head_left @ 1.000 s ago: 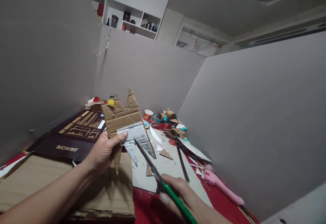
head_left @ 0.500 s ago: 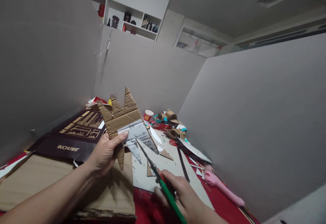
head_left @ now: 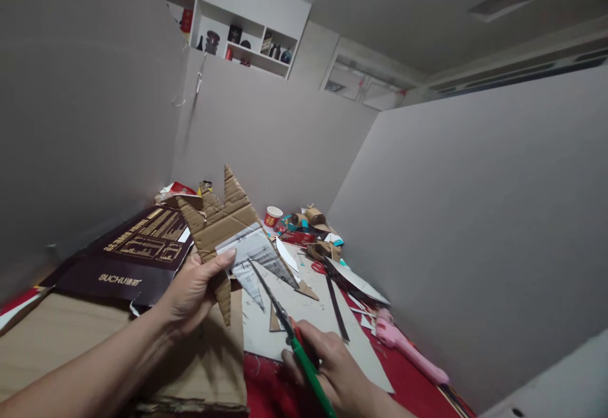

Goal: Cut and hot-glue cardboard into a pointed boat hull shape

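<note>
My left hand [head_left: 197, 288] grips a spiky cardboard cutout [head_left: 223, 221] with the thumb on its front. A white printed label [head_left: 251, 247] covers the cutout's lower part. My right hand [head_left: 330, 358] is closed around the green and red handles of the scissors [head_left: 285, 320]. Their blades point up and left, and the tip lies at the notch between two lower points of the cutout. Whether the blades touch the cardboard edge there I cannot tell.
A dark printed box panel [head_left: 118, 266] and a large cardboard sheet [head_left: 57, 342] lie at left. A pink glue gun [head_left: 408, 345], red-handled scissors [head_left: 319, 268], a paper cup [head_left: 273, 216] and cardboard scraps [head_left: 313, 218] sit further right. Grey partitions [head_left: 465, 215] enclose the table.
The whole view has shifted slightly, so hands, cutout and scissors appear a little further left. The cutout has turned slightly; both grips stay the same.
</note>
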`<move>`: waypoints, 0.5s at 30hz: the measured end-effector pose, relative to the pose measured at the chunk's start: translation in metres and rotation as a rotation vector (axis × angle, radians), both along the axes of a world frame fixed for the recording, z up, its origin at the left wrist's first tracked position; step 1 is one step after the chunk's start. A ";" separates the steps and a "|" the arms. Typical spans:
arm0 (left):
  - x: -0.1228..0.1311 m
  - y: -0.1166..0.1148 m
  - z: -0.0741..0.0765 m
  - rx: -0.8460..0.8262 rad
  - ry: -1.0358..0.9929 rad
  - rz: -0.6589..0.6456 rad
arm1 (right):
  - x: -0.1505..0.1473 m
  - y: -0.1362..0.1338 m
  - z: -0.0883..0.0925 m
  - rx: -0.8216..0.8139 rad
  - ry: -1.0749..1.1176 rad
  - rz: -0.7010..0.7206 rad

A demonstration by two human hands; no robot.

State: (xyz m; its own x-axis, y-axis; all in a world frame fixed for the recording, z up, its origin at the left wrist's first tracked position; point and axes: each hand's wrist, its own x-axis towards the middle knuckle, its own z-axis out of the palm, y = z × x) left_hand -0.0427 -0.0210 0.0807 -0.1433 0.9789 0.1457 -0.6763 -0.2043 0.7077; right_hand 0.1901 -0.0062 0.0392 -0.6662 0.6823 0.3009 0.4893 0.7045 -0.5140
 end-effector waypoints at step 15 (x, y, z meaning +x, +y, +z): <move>-0.010 0.002 0.002 -0.083 -0.050 -0.056 | -0.002 0.004 0.011 -0.080 0.030 0.045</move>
State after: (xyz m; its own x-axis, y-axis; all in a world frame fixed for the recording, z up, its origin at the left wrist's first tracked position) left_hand -0.0527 -0.0188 0.0822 -0.0933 0.9939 0.0583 -0.7197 -0.1078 0.6858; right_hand 0.1877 -0.0026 0.0499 -0.6879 0.6749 0.2670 0.4418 0.6812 -0.5838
